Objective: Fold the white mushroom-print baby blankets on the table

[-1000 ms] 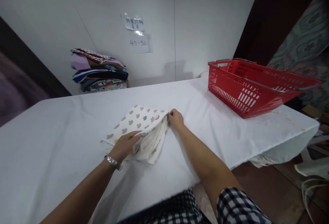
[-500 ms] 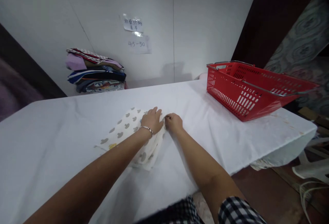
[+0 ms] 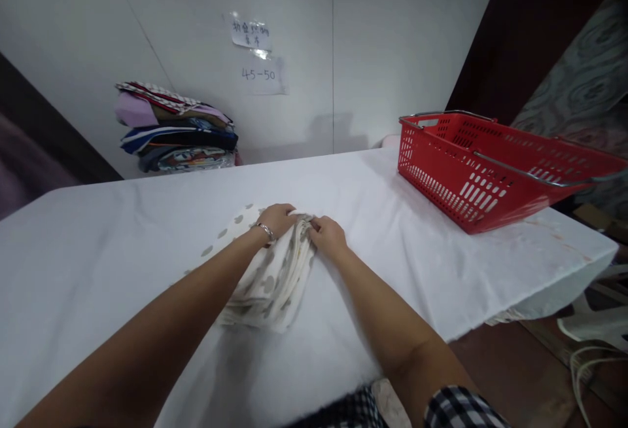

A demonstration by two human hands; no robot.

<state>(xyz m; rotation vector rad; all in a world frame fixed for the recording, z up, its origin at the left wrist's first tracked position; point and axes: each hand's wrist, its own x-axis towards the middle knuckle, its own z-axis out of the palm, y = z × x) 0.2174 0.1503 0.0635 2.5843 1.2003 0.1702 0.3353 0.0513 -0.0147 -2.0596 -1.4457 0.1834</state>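
A white cloth with grey mouse-head-like spots point(image 3: 265, 281) lies on the white-covered table, bunched into several layers along its right side. My left hand point(image 3: 276, 220), with a silver bracelet at the wrist, is closed on the cloth's upper edge. Close beside it, my right hand point(image 3: 328, 237) pinches the upper right corner of the same cloth. Part of the cloth's left side is hidden behind my left forearm.
A red plastic basket point(image 3: 441, 176) with metal handles stands at the table's right end. Folded clothes point(image 3: 179, 130) are stacked by the wall at the back left. Paper signs point(image 3: 260, 76) hang on the wall. The white tablecloth point(image 3: 363, 186) drapes over the table edge.
My left hand has gone from lying flat on the cloth to gripping its edge, moving slightly left. The cloth's right side is now gathered up in more visible folds.
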